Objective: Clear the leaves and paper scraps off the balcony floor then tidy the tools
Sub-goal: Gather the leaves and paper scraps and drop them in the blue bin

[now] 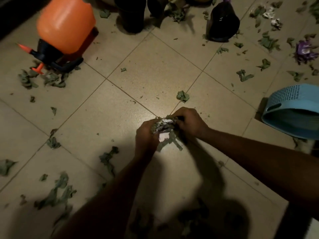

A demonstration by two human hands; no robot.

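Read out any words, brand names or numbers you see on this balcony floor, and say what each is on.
Nothing here is legible.
The purple wrapper: pale marks, too blurred to read.
The dark container: a tiny pale mark, too small to read.
The orange sprayer: no label visible.
White scrap in the bundle of leaves and paper, gripped by the left hand and right hand: no print visible.

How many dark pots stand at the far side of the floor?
3. One tall black plastic pot stands right of the orange sprayer tank; a smaller black pot is beside it, cut by the frame; a dark rounded pot further right. More may be hidden.
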